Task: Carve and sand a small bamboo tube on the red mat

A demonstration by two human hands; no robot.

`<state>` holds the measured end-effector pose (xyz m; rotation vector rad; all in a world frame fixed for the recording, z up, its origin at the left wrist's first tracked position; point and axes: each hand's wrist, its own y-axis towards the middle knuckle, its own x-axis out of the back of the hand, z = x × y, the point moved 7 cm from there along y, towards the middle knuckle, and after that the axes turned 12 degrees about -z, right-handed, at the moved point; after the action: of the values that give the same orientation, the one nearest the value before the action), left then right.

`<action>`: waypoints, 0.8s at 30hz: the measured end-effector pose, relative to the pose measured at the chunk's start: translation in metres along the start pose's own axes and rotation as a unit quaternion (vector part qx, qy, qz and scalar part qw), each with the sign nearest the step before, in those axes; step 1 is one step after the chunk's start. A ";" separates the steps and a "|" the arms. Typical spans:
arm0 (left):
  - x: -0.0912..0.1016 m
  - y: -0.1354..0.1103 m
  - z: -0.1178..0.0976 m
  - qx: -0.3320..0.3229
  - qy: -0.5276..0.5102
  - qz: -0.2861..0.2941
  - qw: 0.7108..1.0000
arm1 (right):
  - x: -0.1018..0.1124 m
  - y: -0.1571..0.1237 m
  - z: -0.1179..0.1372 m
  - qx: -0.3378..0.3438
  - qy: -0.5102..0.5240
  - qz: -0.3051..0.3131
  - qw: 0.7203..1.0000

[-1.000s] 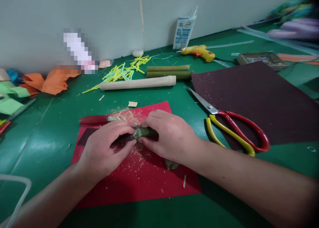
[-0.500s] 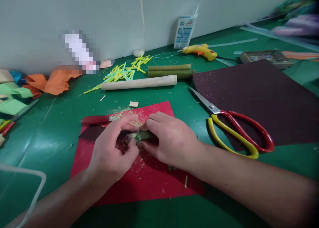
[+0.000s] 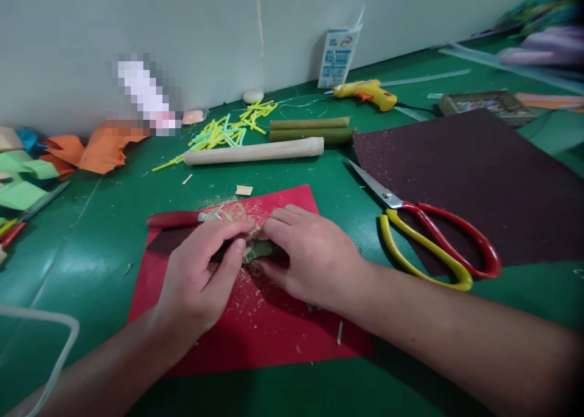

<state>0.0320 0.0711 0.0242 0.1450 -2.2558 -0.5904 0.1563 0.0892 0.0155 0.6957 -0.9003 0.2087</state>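
A short piece of green bamboo [image 3: 262,250] lies between my hands, low over a red sheet [image 3: 255,344] strewn with pale shavings. My right hand [image 3: 314,256] is closed around its right part. At its left end, the thumb and fingers of my left hand [image 3: 201,274] are drawn together on it; their exact grip is partly hidden. Under the left hand's fingers pokes out a dark brown scrap [image 3: 168,241]. Just beyond that hand rests a knife with a red handle [image 3: 173,220], its blade mostly covered.
Large scissors [image 3: 424,241] lie right of my hands, partly on a dark brown sheet [image 3: 465,180]. Behind are a pale stick [image 3: 255,152], green bamboo tubes [image 3: 314,136], yellow strips [image 3: 214,134] and a yellow glue gun [image 3: 365,93]. Coloured paper [image 3: 107,149] sits left.
My left thumb has moved up and its fingers have closed in, covering the gap where the dark interior showed. The right hand stays almost still.
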 end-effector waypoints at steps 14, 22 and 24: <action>-0.002 -0.002 -0.008 -0.121 0.025 0.067 0.990 | -0.002 -0.002 -0.002 -0.008 0.009 0.011 1.000; 0.006 0.000 0.005 -0.105 0.036 0.060 0.992 | -0.002 -0.001 -0.004 -0.017 0.001 0.016 1.000; 0.008 0.000 0.005 -0.115 0.048 0.044 0.991 | -0.002 -0.002 -0.004 -0.015 -0.001 0.015 1.000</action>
<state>0.0231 0.0702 0.0266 -0.0413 -2.0735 -0.7739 0.1585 0.0908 0.0108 0.6536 -0.9144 0.2213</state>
